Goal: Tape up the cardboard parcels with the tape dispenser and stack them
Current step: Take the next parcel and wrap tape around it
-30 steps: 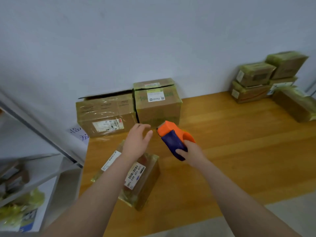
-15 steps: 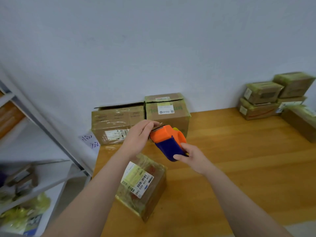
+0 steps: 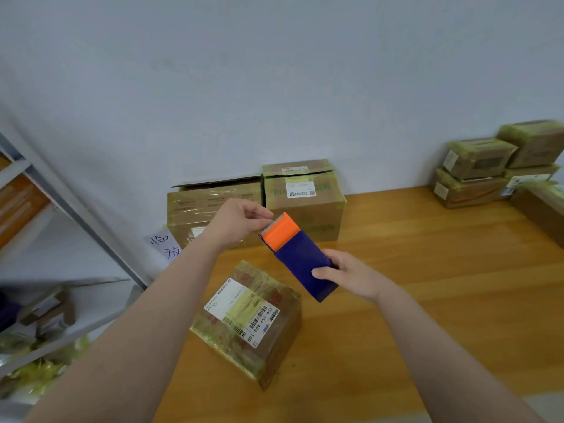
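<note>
A small cardboard parcel (image 3: 250, 322), wrapped in clear tape with a white shipping label on top, lies on the wooden table (image 3: 427, 300) below my hands. My right hand (image 3: 351, 274) grips the blue body of the orange-and-blue tape dispenser (image 3: 297, 254), held up above the parcel. My left hand (image 3: 238, 222) pinches at the dispenser's orange toothed end, where the tape edge sits. The tape itself is too thin to make out.
Two larger cardboard boxes (image 3: 256, 203) stand against the wall behind my hands, the left one with an open flap. A stack of taped parcels (image 3: 500, 166) sits at the far right. A metal shelf rack (image 3: 45, 270) stands left of the table.
My left hand rose from the small parcel to the dispenser's orange end and now pinches there. My right hand has tilted the dispenser so its blue body faces me.
</note>
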